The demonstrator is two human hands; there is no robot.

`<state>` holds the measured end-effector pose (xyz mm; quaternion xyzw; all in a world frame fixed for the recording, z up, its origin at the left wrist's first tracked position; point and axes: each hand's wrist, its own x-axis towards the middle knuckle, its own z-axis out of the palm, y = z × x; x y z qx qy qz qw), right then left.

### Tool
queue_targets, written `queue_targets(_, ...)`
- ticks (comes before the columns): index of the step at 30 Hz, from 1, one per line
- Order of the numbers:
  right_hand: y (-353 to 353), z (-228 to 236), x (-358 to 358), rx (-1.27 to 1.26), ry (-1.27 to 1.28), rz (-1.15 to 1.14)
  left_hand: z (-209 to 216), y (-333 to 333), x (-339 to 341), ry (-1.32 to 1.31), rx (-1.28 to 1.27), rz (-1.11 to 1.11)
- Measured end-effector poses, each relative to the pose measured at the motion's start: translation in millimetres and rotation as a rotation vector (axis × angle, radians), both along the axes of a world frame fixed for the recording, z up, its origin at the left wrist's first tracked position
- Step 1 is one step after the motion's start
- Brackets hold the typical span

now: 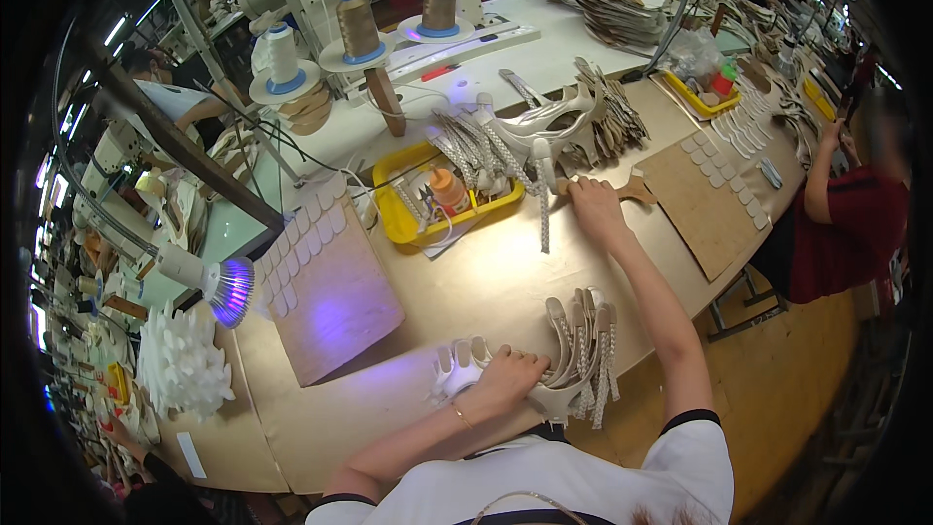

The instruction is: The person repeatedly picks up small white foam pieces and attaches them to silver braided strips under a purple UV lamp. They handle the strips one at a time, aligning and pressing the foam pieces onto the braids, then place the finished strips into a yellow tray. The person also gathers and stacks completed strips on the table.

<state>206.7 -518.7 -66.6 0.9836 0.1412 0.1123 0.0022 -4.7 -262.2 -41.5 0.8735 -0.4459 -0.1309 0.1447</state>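
Several pale strap pieces (584, 355) sit by the worktop's (457, 282) near edge, where the left hand (510, 377) grips their side, probably steadying them; the right hand (595, 206) partly covers a tan piece (638, 192), its grip hidden.

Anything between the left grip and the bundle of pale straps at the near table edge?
Nothing visible: the left grip is right at the bundle of pale straps, apparently touching it. The white pieces lie left of the hand, out of the way.
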Motion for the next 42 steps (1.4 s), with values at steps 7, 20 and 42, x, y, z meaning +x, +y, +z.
queue_targets(7, -24, 56, -50, 0.343, -0.344, -0.176, 5, 2, 8, 0.062, -0.040, 0.007)
queue_targets(20, -10, 153, -33, 1.933, 0.056, 0.054, 9, 2, 8, 0.100, -0.058, 0.029)
queue_targets(42, 7, 193, -177, 0.495, 0.577, 0.382, 10, 0, 12, 0.156, -0.065, 0.098)
